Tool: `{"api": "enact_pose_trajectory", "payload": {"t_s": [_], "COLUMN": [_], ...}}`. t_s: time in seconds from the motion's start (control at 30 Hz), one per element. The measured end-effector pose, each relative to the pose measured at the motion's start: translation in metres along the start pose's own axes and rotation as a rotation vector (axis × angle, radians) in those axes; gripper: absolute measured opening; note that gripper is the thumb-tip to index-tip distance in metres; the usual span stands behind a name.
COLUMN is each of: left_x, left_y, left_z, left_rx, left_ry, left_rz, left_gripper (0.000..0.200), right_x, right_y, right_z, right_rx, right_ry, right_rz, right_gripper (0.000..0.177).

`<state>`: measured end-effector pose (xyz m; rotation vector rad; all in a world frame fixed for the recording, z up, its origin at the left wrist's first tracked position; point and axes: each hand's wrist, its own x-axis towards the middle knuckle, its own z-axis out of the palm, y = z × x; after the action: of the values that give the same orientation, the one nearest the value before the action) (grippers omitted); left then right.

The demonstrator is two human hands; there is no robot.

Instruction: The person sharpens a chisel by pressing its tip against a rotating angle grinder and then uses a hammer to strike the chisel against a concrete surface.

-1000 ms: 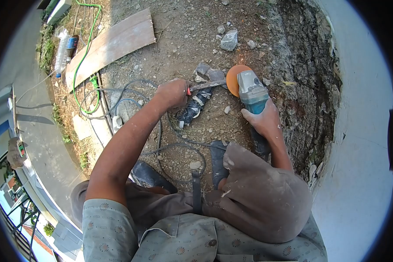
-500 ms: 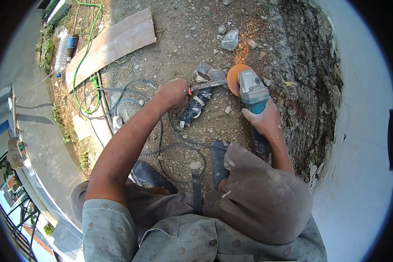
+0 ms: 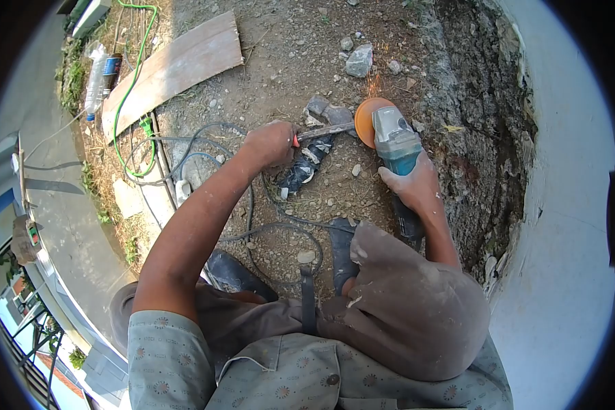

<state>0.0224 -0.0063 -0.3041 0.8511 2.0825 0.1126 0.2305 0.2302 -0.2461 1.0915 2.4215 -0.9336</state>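
"Starting with the head view, the only one here: what does each hand have?"

"The left hand (image 3: 272, 145) is closed round the red-ended grip of a metal bar (image 3: 329, 131), its fingertips out of sight. The right hand (image 3: 417, 182) is wrapped about the body of an angle grinder (image 3: 397, 142), thumb showing, the other fingers mostly hidden."

"And where is the bar?"

"In front of the person, between the hands, its far end at the left edge of the orange disc (image 3: 365, 121). Sparks (image 3: 374, 85) fly forward, toward a pale stone (image 3: 359, 61). I can't tell whether the bar rests on the rubble beneath."

"What makes for good grinding there?"

"I'd say a light, even press, with one constant angle. Both wrists want to be firm, since the disc could snatch at the metal. Short touches should limit heat."

"Anything to mind?"

"Bare fingers, I'd judge. The left ones sit well back from the disc, which is right. Spray is best aimed forward, away from the boots (image 3: 344, 251)."
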Motion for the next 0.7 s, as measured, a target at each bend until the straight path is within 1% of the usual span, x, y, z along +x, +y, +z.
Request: {"api": "enact_pose_trajectory", "payload": {"t_s": [0.1,0.3,0.4,0.5,0.6,0.7], "left_x": [0.0057,0.0063,0.0068,0.0007,-0.0008,0.0044], "left_y": [-0.0078,-0.0046,-0.0047,-0.0014,-0.0005,-0.0007], "left_z": [0.0071,0.0064,0.0056,0.0014,0.0014,0.0024], "left_rx": [0.023,0.035,0.031,0.019,0.019,0.041], "left_ry": [0.021,0.021,0.016,0.024,0.039,0.002], "left_rz": [0.035,-0.016,-0.010,0.028,0.013,-0.033], "left_gripper": [0.024,0.025,0.026,0.022,0.022,0.025], "right_x": [0.0000,0.0015,0.0009,0.0008,0.0013,0.0003], "right_y": [-0.0022,0.0004,-0.0012,-0.0029,-0.0025,-0.0045], "right_z": [-0.0014,0.0001,-0.0013,-0.0019,-0.0018,-0.0031], "right_rx": [0.005,0.012,0.006,-0.005,0.011,-0.001], "right_ry": [-0.002,0.006,0.004,0.005,0.002,-0.001], "right_rz": [0.001,-0.032,-0.025,-0.018,-0.025,-0.016], "right_gripper": [0.079,0.079,0.079,0.079,0.081,0.082]}}
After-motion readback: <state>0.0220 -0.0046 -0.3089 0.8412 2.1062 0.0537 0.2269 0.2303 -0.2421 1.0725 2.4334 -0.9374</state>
